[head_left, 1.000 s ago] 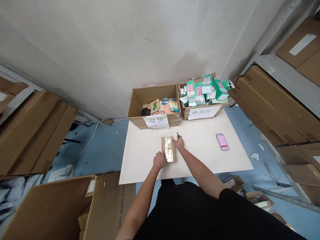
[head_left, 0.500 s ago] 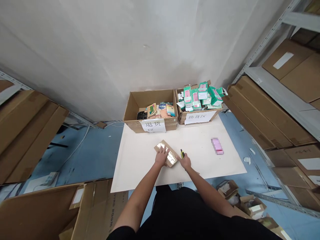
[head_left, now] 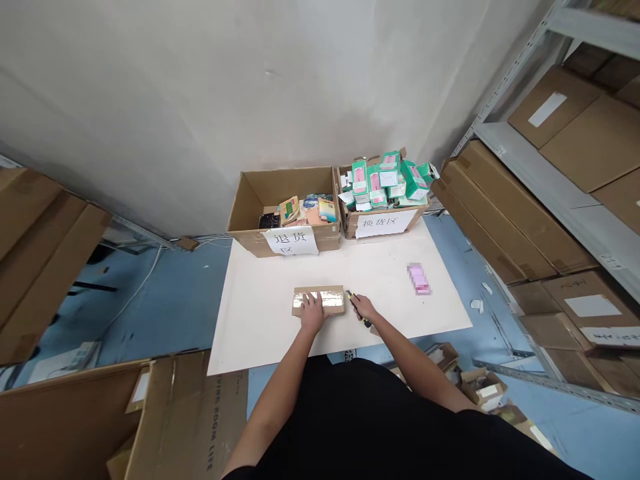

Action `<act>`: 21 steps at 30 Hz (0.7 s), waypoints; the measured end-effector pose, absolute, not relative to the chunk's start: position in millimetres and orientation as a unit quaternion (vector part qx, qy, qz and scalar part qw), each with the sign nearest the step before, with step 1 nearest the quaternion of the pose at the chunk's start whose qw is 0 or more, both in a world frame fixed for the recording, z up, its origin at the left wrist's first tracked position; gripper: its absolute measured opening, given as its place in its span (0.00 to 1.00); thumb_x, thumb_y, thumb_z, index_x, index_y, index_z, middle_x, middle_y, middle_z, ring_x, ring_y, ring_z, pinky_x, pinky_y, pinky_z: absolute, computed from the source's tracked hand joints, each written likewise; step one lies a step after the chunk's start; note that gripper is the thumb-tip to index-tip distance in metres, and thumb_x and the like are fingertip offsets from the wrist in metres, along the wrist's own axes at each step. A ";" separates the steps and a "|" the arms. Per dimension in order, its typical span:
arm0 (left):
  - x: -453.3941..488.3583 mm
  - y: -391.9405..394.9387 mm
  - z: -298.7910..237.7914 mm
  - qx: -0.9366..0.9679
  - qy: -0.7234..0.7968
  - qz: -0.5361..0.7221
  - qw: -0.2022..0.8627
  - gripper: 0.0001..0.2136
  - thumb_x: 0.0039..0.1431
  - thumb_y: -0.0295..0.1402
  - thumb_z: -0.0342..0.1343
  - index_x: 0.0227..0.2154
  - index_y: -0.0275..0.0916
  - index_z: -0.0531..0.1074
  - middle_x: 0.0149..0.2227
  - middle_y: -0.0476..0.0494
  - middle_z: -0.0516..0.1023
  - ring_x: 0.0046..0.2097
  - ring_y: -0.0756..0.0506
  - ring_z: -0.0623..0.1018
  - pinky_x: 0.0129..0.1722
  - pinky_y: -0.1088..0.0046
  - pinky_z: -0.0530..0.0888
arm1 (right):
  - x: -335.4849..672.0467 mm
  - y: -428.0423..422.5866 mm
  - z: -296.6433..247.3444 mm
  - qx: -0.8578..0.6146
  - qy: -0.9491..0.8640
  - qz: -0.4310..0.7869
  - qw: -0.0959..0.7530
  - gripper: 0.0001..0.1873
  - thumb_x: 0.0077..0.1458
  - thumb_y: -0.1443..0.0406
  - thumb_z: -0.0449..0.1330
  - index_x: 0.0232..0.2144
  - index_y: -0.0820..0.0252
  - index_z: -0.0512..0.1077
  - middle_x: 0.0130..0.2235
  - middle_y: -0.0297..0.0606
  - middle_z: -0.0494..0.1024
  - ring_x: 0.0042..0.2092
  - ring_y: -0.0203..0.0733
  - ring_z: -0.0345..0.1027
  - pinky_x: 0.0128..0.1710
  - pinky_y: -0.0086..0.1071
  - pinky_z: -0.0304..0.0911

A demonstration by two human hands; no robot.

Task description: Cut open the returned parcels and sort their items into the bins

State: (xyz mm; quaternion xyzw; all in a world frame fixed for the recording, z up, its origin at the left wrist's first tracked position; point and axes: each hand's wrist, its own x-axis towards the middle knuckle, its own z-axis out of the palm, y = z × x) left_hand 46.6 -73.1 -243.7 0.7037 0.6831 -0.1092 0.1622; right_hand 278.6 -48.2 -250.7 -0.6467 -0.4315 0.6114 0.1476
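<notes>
A small brown cardboard box [head_left: 333, 306] with shiny clear tape along its top lies near the front middle of the white table. Fingers of my left hand [head_left: 313, 313] rest spread across its top, the thumb at its near side, holding it. To the right of the box, my right hand [head_left: 364, 309] is closed around a black and yellow utility knife [head_left: 367, 323]. The knife's tip points up and left, close to the box's right end; whether it touches the box I cannot tell.
Behind stand two open cartons with handwritten signs: the left carton [head_left: 250, 245] holds mixed packets, the right carton [head_left: 350, 229] green and pink boxes. A blurred pink item [head_left: 419, 279] lies at right on the white table [head_left: 240, 333]. Shelves of cartons [head_left: 500, 207] flank it.
The cardboard box has turned from slanted to nearly level with the table edge under my left hand. The knife in my right hand has turned toward the box's right end. The view shifted slightly.
</notes>
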 end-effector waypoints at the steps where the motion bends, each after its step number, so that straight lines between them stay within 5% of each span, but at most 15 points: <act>1: 46.4 -72.4 -244.2 0.704 0.684 -0.106 0.159 0.45 0.65 0.58 0.55 0.75 0.34 0.53 0.73 0.19 0.56 0.75 0.22 0.52 0.67 0.41 0.60 | 276.6 -50.3 -251.8 -0.639 -0.428 0.620 0.153 0.22 0.70 0.47 0.53 0.30 0.54 0.61 0.17 0.23 0.66 0.14 0.34 0.62 0.17 0.25 0.56; 15: 50.1 -67.7 -234.2 0.694 0.690 -0.126 0.163 0.42 0.65 0.54 0.57 0.73 0.34 0.55 0.72 0.18 0.57 0.74 0.22 0.53 0.66 0.44 0.62 | 278.0 -87.7 -264.6 -0.592 -0.434 0.666 0.136 0.20 0.69 0.49 0.56 0.31 0.54 0.61 0.17 0.24 0.67 0.14 0.33 0.61 0.16 0.25 0.56; 21: 23.3 -44.2 -213.8 0.694 0.682 -0.110 0.201 0.34 0.63 0.55 0.58 0.68 0.44 0.64 0.69 0.29 0.66 0.72 0.29 0.59 0.64 0.51 0.66 | 302.4 -94.0 -288.2 -0.691 -0.313 0.621 0.199 0.17 0.66 0.50 0.59 0.35 0.53 0.61 0.20 0.26 0.69 0.16 0.37 0.65 0.19 0.28 0.63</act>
